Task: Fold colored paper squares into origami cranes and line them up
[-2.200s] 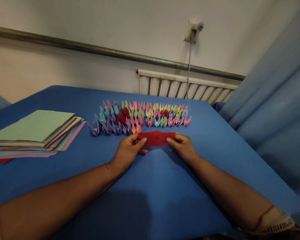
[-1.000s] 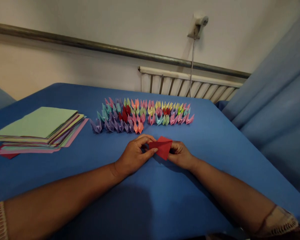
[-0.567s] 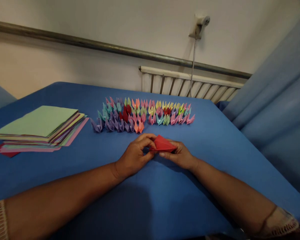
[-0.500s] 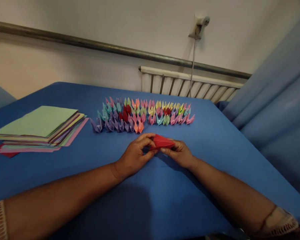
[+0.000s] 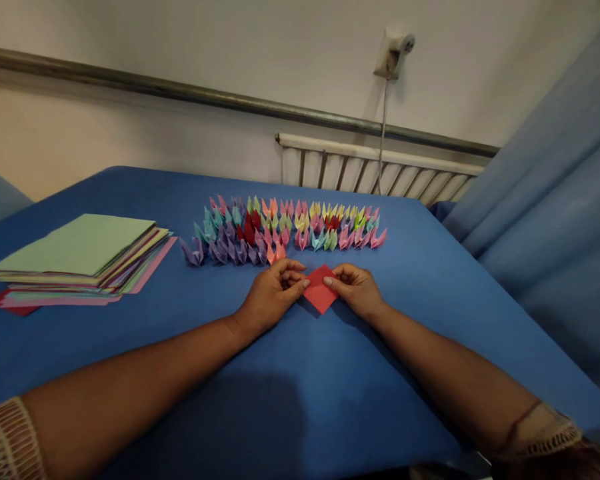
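One small diamond of folded red paper (image 5: 321,298) is held over the blue table cover (image 5: 340,387) — the left hand (image 5: 271,293) pinches its left corner between thumb and fingers, and the right hand (image 5: 359,292) grips the right side, thumb flat on its face. From here I can't tell whether its lower tip touches the cover. Just beyond stand rows of multicoloured folded paper birds (image 5: 250,230); to the left lies a stack of coloured paper sheets (image 5: 75,247), pale green on top.

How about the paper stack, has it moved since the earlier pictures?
No: judged against the far left corner of the blue table, the paper stack has stayed put.
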The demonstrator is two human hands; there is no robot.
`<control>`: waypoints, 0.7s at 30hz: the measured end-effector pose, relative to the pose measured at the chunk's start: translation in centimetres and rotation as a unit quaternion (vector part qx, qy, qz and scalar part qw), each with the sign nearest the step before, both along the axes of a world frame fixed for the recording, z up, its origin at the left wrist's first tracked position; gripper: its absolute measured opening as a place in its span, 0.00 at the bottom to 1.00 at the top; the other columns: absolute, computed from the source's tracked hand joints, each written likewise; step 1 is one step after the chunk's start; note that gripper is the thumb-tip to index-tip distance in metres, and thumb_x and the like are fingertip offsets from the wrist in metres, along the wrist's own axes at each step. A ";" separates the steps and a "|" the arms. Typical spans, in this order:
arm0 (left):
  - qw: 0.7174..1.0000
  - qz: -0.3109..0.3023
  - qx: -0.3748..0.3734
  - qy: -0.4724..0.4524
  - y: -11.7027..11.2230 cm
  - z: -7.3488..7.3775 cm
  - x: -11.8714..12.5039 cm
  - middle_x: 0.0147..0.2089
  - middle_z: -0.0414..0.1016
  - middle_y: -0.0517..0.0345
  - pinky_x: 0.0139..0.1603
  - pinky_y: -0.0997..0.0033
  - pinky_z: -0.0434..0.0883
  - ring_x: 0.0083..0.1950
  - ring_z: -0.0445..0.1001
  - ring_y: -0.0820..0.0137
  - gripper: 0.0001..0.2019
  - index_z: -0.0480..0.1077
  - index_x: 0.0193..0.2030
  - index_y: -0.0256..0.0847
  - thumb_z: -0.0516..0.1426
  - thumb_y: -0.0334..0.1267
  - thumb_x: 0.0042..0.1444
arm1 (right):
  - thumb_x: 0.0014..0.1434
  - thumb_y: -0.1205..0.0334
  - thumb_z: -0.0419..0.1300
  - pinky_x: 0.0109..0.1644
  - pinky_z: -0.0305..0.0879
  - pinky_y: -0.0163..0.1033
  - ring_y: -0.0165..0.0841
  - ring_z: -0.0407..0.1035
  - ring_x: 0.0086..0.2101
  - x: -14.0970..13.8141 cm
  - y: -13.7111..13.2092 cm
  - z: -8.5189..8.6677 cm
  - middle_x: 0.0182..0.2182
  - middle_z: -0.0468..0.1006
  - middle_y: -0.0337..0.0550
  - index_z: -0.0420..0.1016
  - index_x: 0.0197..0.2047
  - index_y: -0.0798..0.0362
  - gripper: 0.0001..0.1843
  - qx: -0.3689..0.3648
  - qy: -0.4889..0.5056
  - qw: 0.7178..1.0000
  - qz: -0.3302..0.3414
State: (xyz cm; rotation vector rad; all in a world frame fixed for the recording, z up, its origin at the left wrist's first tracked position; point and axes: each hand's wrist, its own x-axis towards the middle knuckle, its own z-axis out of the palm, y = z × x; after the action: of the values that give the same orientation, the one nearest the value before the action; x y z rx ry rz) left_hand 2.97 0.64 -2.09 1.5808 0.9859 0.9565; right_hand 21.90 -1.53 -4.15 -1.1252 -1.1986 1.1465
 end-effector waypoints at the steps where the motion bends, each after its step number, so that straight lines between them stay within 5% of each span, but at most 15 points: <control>1: 1.000 0.011 0.025 0.006 0.2 0.0 0.0 0.36 0.76 0.57 0.42 0.66 0.73 0.37 0.76 0.69 0.14 0.66 0.46 0.39 0.59 0.39 0.54 | 0.44 0.50 0.69 0.24 0.57 0.32 0.25 0.60 0.19 0.0 0.4 -0.2 0.19 0.70 0.32 0.70 0.24 0.52 0.17 -0.006 0.003 1.000 -0.016; 5: 0.977 0.026 0.188 0.096 0.4 0.2 0.2 0.54 0.72 0.50 0.53 0.58 0.71 0.53 0.73 0.63 0.14 0.67 0.51 0.40 0.55 0.35 0.58 | 0.44 0.47 0.67 0.21 0.54 0.33 0.26 0.58 0.16 0.0 1.8 -1.1 0.15 0.67 0.30 0.67 0.26 0.51 0.18 -0.013 -0.006 0.997 -0.076; 9: 0.925 -0.055 0.313 0.209 0.0 0.3 0.5 0.59 0.69 0.51 0.63 0.54 0.62 0.61 0.66 0.63 0.15 0.68 0.52 0.42 0.51 0.30 0.59 | 0.50 0.53 0.61 0.21 0.57 0.32 0.27 0.61 0.17 -0.4 2.8 -1.8 0.17 0.70 0.31 0.67 0.30 0.51 0.12 -0.024 -0.075 0.994 -0.077; 14: 0.877 -0.144 0.322 0.325 0.4 -0.6 0.9 0.57 0.71 0.48 0.61 0.54 0.63 0.59 0.67 0.59 0.21 0.65 0.58 0.40 0.55 0.32 0.56 | 0.53 0.63 0.59 0.27 0.62 0.34 0.29 0.68 0.21 0.1 3.1 -1.7 0.21 0.73 0.32 0.68 0.37 0.51 0.06 -0.025 -0.205 0.976 -0.072; 18: 0.861 -0.140 0.320 0.368 0.9 -0.7 0.7 0.59 0.69 0.46 0.62 0.53 0.62 0.60 0.65 0.57 0.22 0.64 0.60 0.38 0.55 0.38 0.58 | 0.53 0.65 0.62 0.40 0.67 0.40 0.33 0.72 0.34 1.2 2.3 -0.9 0.40 0.77 0.44 0.68 0.48 0.53 0.18 0.037 -0.397 0.912 -0.094; 21: 0.859 -0.132 0.318 0.378 1.1 -0.3 0.7 0.57 0.71 0.46 0.60 0.53 0.64 0.58 0.66 0.56 0.23 0.65 0.59 0.37 0.56 0.40 0.58 | 0.56 0.68 0.60 0.46 0.66 0.42 0.35 0.70 0.40 1.7 1.5 -0.6 0.45 0.74 0.48 0.70 0.47 0.53 0.14 0.097 -0.467 0.876 -0.071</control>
State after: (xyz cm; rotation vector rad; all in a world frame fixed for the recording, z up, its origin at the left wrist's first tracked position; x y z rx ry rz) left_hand 3.63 1.76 -2.42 2.7004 0.9564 0.4557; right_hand 23.63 -0.03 -4.72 -1.6406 -1.8600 0.3011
